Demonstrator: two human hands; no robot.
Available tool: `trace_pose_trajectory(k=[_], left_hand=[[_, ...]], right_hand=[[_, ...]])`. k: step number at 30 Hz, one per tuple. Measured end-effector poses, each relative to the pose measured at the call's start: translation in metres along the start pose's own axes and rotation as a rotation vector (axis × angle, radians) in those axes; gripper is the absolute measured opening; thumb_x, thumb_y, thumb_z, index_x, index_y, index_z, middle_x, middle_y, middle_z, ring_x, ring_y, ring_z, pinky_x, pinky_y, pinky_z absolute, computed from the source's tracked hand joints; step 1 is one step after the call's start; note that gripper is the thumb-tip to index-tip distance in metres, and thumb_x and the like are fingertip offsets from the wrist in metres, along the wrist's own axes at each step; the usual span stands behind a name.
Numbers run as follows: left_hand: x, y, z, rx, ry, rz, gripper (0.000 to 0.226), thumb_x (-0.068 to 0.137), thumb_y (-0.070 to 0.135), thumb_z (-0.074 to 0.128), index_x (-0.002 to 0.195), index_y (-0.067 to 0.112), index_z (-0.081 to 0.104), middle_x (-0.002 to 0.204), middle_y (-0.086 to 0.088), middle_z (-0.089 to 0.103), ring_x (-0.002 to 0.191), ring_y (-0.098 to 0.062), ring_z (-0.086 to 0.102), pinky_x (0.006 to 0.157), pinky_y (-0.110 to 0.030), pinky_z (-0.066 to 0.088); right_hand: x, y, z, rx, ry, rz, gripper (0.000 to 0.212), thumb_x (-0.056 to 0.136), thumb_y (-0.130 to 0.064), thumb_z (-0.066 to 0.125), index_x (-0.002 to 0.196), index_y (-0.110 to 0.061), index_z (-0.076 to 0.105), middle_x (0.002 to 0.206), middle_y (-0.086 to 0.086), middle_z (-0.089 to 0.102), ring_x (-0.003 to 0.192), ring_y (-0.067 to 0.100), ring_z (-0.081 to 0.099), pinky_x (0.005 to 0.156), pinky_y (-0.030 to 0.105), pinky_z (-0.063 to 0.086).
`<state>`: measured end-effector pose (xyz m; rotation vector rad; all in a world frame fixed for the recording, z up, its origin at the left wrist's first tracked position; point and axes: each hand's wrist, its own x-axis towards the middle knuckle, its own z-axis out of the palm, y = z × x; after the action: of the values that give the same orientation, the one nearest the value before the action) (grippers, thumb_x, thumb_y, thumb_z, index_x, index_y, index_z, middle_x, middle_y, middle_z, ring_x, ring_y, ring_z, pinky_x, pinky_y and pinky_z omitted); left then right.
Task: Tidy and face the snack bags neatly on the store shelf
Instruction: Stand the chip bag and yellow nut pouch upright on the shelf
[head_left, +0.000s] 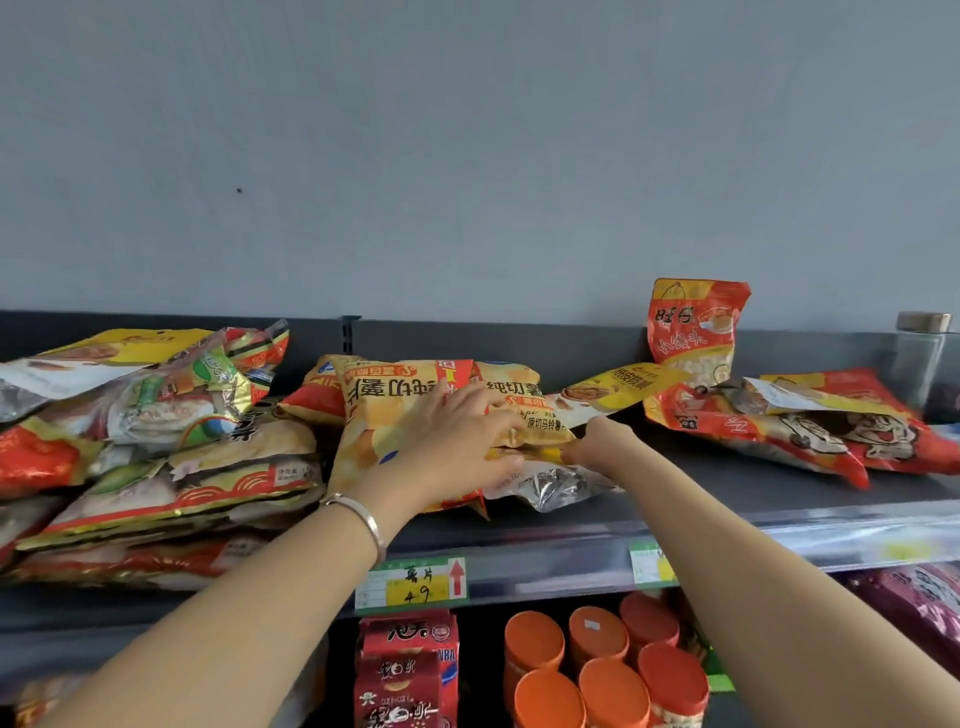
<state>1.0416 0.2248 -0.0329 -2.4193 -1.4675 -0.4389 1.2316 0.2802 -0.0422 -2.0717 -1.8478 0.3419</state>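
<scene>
L hand (457, 431), R hand (597, 441) on bags (387, 402), dk shelf (727, 486), grey wall (467, 156)

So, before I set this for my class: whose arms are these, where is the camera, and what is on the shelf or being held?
No machine here: a person wears one camera on the head, looking forward and down, so the arms are their own. On the top shelf lie snack bags: a mixed pile at the left, yellow chip bags in the middle, red bags lying flat at the right, one red-and-yellow bag upright behind them. The left hand, wearing a bracelet, grips the chip bags from above; the right hand pinches their right edge. Orange-lidded tubs stand on the shelf below.
</scene>
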Motion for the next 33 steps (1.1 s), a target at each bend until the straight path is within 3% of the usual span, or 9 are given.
trace_pose_trajectory(k=[4, 8, 12, 18, 21, 23, 29, 31, 33], left_hand=[[0.001, 0.008, 0.005, 0.096, -0.098, -0.015, 0.042, 0.095, 0.051, 0.036, 0.133, 0.036, 0.046, 0.147, 0.011, 0.036, 0.141, -0.014, 0.021, 0.113, -0.058, -0.011], [0.006, 0.013, 0.007, 0.119, -0.143, -0.017, 0.038, 0.097, 0.049, 0.032, 0.125, 0.035, 0.054, 0.139, 0.013, 0.048, 0.134, -0.011, 0.035, 0.113, -0.055, -0.012], [0.013, 0.011, 0.007, 0.159, -0.194, -0.025, 0.04, 0.097, 0.05, 0.031, 0.128, 0.035, 0.051, 0.13, 0.011, 0.056, 0.129, -0.012, 0.042, 0.114, -0.055, -0.01], [0.024, 0.014, 0.012, 0.233, -0.233, -0.016, 0.049, 0.095, 0.055, 0.031, 0.142, 0.043, 0.028, 0.139, 0.005, 0.05, 0.131, -0.021, 0.041, 0.112, -0.061, -0.005], [0.027, 0.019, 0.015, 0.287, -0.247, -0.005, 0.054, 0.095, 0.055, 0.034, 0.145, 0.046, 0.018, 0.142, 0.005, 0.047, 0.128, -0.025, 0.043, 0.11, -0.065, -0.003], [0.03, 0.022, 0.016, 0.315, -0.254, 0.0, 0.056, 0.094, 0.055, 0.035, 0.145, 0.046, 0.016, 0.145, 0.004, 0.043, 0.128, -0.027, 0.042, 0.108, -0.068, -0.004], [0.041, 0.029, 0.018, 0.303, -0.253, -0.057, 0.041, 0.093, 0.053, 0.038, 0.126, 0.035, 0.052, 0.121, 0.004, 0.059, 0.121, -0.025, 0.046, 0.107, -0.069, -0.001], [0.043, 0.038, 0.018, 0.223, -0.15, -0.024, 0.038, 0.094, 0.049, 0.038, 0.119, 0.031, 0.059, 0.119, 0.004, 0.059, 0.117, -0.023, 0.049, 0.111, -0.06, 0.008], [0.047, 0.05, 0.019, 0.087, -0.092, 0.045, 0.04, 0.095, 0.049, 0.037, 0.127, 0.033, 0.053, 0.127, 0.002, 0.055, 0.119, -0.022, 0.049, 0.106, -0.048, 0.029]], right_hand=[[0.003, 0.007, 0.006, 0.045, -0.007, 0.02, 0.026, 0.088, -0.019, 0.058, 0.07, -0.011, 0.041, 0.071, 0.004, 0.047, 0.06, 0.016, 0.046, 0.046, 0.024, 0.035], [0.007, 0.01, 0.003, 0.194, -0.096, 0.083, 0.021, 0.089, -0.017, 0.061, 0.079, -0.006, 0.046, 0.071, 0.008, 0.049, 0.056, 0.018, 0.047, 0.042, 0.025, 0.038], [0.009, 0.018, -0.006, 0.268, -0.104, 0.116, 0.014, 0.09, -0.01, 0.058, 0.08, -0.004, 0.05, 0.069, 0.01, 0.048, 0.049, 0.017, 0.038, 0.038, 0.021, 0.031], [0.017, 0.055, -0.036, 0.289, -0.018, 0.131, 0.027, 0.088, -0.008, 0.059, 0.068, -0.015, 0.043, 0.072, 0.003, 0.045, 0.068, 0.02, 0.048, 0.06, 0.026, 0.041], [0.015, 0.07, -0.042, 0.315, 0.005, 0.192, 0.019, 0.086, -0.004, 0.06, 0.072, -0.009, 0.048, 0.078, 0.008, 0.054, 0.088, 0.027, 0.057, 0.08, 0.035, 0.05], [0.011, 0.076, -0.048, 0.288, 0.014, 0.218, 0.012, 0.086, -0.004, 0.06, 0.079, -0.003, 0.051, 0.084, 0.013, 0.06, 0.089, 0.028, 0.063, 0.078, 0.035, 0.053], [-0.008, 0.092, -0.069, 0.18, 0.042, 0.205, 0.009, 0.089, -0.013, 0.059, 0.091, -0.006, 0.053, 0.084, 0.007, 0.054, 0.06, 0.01, 0.045, 0.05, 0.02, 0.037], [-0.011, 0.099, -0.073, 0.205, 0.054, 0.189, 0.013, 0.086, -0.008, 0.063, 0.096, -0.009, 0.054, 0.087, 0.007, 0.053, 0.06, 0.011, 0.042, 0.054, 0.021, 0.038], [-0.015, 0.102, -0.077, 0.194, 0.052, 0.185, 0.012, 0.089, -0.01, 0.059, 0.101, -0.008, 0.059, 0.091, 0.007, 0.052, 0.06, 0.009, 0.041, 0.056, 0.019, 0.037]])
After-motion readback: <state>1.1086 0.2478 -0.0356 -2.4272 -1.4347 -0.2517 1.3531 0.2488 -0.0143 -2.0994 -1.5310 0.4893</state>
